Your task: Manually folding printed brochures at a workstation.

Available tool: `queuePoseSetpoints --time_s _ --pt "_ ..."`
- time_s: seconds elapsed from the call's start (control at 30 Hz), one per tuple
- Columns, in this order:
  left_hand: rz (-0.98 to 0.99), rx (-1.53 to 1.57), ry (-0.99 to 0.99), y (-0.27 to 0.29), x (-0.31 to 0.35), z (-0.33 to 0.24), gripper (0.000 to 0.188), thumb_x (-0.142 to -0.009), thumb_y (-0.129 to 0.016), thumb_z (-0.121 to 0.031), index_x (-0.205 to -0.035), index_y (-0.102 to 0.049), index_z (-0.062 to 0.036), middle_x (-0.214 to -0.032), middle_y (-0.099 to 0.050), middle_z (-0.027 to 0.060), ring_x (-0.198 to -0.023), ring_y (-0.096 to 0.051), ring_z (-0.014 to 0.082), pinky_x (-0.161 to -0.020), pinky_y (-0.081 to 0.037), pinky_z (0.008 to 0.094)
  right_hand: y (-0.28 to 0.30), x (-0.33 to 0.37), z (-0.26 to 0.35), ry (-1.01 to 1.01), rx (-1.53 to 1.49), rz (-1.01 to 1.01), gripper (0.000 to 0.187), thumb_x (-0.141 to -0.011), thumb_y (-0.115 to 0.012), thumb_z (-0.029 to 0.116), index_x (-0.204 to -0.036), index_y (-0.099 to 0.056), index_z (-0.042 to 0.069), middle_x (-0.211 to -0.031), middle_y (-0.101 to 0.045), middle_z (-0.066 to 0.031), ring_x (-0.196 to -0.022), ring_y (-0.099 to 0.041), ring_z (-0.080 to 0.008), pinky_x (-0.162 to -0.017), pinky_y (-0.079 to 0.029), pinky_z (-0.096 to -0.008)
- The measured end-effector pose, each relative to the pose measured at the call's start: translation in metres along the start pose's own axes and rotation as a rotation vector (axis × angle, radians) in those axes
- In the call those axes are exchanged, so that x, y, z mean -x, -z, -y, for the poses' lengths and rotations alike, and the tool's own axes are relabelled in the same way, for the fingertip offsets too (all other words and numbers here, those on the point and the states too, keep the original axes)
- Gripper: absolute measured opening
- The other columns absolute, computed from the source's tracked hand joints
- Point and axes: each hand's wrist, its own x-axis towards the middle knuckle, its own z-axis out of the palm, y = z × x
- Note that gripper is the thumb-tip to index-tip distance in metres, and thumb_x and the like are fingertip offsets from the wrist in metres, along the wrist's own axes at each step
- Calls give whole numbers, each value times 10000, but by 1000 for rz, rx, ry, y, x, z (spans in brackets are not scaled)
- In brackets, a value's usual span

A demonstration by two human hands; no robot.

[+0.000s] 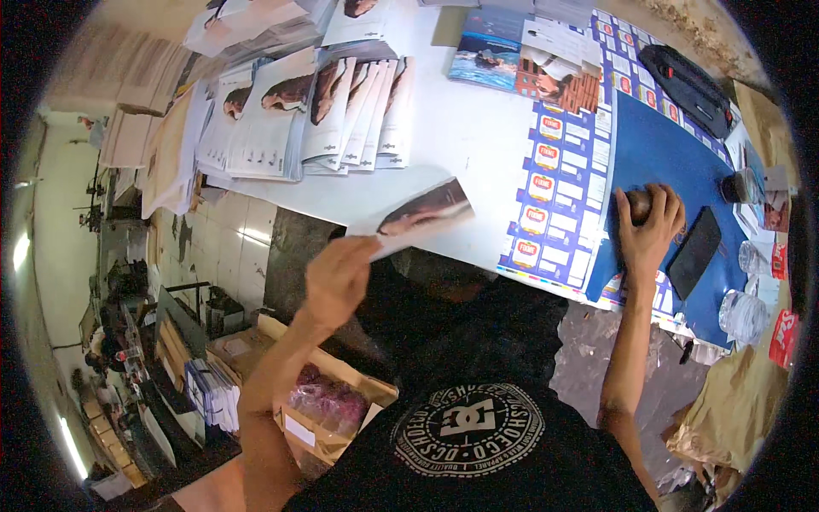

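My left hand (339, 277) is closed on one end of a printed leaflet (431, 209), a pale sheet with a brown-haired photo on it. The leaflet is held out over the near edge of the white table (448, 154). On the right, the fingers of my right hand (653, 229) curl round a dark brown, rounded object (638, 205) on a blue board (631, 154); its kind is hard to make out. Close by that hand lies a flat black rectangular object (695, 252). Fanned stacks of similar leaflets (354, 111) cover the table's far left.
Sheets of blue and white printed labels (550, 175) lie between the table's middle and the blue board. Glossy brochures (486, 55) and a black case (687, 85) sit at the back. Clear plastic cups (740, 316) stand at the right edge. An open cardboard box (375, 391) is below, left.
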Motion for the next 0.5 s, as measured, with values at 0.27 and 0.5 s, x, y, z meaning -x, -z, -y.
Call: queuePoseSetpoints --time_s 0.27,0.5 --pt "-612 -397 72 61 -75 19 358 -855 -734 19 -1209 -725 -34 -1158 -704 140 -1037 -671 298 -911 -536 378 -4 2 -4 -9 -1 -9 503 -821 -828 372 -1143 -650 29 -1274 -593 -187 -1281 -453 -420 -1107 -352 -518" --pt "-245 15 -21 -45 -152 29 580 -938 -721 -252 -1428 -526 -9 -1392 -564 228 -1311 -499 426 -1105 -413 491 -10 3 -15 -23 -44 -5 714 -773 -851 491 -1274 -605 47 -1455 -489 -220 -1405 -350 -470 -1155 -296 -576"
